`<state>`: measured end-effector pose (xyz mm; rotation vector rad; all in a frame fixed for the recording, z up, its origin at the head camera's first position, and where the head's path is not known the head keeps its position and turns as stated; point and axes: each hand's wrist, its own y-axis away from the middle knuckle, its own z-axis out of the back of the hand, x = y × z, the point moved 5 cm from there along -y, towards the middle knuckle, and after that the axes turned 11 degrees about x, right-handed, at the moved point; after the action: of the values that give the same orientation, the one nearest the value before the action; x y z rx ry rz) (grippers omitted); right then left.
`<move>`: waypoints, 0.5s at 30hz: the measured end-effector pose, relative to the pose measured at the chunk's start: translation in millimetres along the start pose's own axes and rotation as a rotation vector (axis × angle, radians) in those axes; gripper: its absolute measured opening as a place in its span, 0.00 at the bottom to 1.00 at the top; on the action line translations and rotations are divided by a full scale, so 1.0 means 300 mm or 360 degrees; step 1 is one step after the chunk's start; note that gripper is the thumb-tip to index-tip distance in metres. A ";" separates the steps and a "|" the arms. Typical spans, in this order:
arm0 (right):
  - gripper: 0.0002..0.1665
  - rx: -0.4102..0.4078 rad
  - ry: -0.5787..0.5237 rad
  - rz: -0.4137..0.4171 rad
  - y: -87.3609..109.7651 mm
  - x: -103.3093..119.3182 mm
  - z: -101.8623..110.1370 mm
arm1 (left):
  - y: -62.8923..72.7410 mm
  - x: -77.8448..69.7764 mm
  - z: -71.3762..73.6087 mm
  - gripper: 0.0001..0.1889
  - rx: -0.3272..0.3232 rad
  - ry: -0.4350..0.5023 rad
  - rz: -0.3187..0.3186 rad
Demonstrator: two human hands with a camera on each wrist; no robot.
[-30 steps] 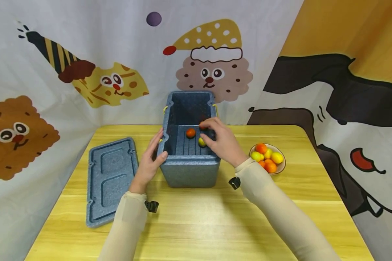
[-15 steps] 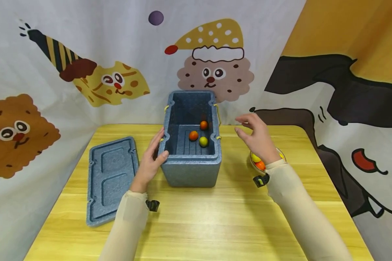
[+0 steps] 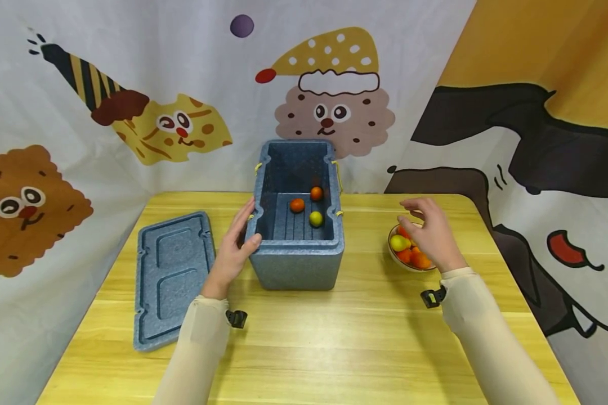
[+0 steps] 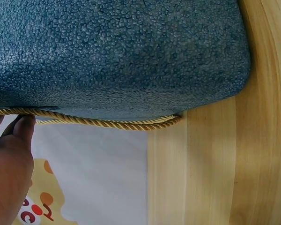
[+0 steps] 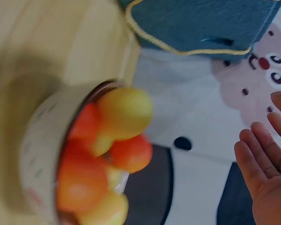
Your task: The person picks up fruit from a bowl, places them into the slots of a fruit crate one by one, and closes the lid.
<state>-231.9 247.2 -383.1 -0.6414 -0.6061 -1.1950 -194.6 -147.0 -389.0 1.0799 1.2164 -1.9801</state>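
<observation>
In the head view, my left hand (image 3: pixel 231 253) rests against the left side of a blue-grey foam box (image 3: pixel 296 267), with its thumb at the front corner of the rim. Inside the box lie two small orange fruits (image 3: pixel 296 205) and one yellow-green fruit (image 3: pixel 316 219). My right hand (image 3: pixel 432 232) hovers over a bowl (image 3: pixel 392 257) of orange and yellow fruits, its fingers loosely bent and nothing between them. The right wrist view has the bowl (image 5: pixel 40 150) blurred, with the right hand (image 5: pixel 271 164) apart from the fruit, palm showing.
A matching grey lid (image 3: pixel 174 281) lies on the wooden table (image 3: pixel 304 349), left of the box. Yellow rope (image 4: pixel 117 123) loops along the box's sides. Behind the table hangs a curtain (image 3: pixel 182 56) printed with cartoon figures.
My right hand has let go of an orange fruit in the box and moved right, over the bowl. One orange fruit has rolled slightly inside. The left hand stays put.
</observation>
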 end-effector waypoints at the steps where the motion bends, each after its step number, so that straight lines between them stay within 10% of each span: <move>1: 0.19 0.0007 0.0000 -0.0017 0.009 -0.015 0.001 | 0.000 0.000 0.000 0.33 0.0001 0.0000 -0.0002; 15: 0.26 0.0104 0.0061 -0.0118 0.066 -0.153 -0.044 | 0.000 -0.003 -0.003 0.32 -0.0009 -0.0011 0.0015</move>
<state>-223.6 271.6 -427.7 -0.5438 -0.6389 -1.2490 -193.8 -146.2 -388.6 1.0734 1.2104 -1.9706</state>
